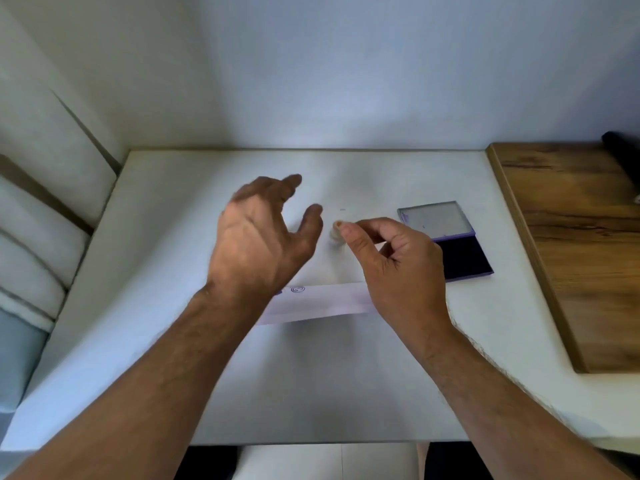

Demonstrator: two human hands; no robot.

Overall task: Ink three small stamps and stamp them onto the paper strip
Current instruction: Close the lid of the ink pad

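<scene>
Left grip [266, 233] is wide, fingers spread, holding nothing, hovering over the worktop [156, 358] w/ palm turned toward the middle. Below and between the wrists lies the paper strip [318, 301], flat, w/ one round purple mark [298, 289] visible near its left end; the rest of that end sits under the left wrist, so can't tell if more marks are there. Just right of the left thumb, a small pale stamp [335, 233] stands near the right fingertips. Right grip [391, 258] is narrow, thumb and index pinched close beside the stamp top; can't tell if it's actually touching. Further right, the ink pad [464, 254] lies open, lid up behind it. Wood board [571, 244] at the far right.

Risks, as I judge them: stamp is tiny, a loose pinch could tip or drop it; the strip isn't held down, so it may slide and smear the print; inked face could mark the worktop en route.
</scene>
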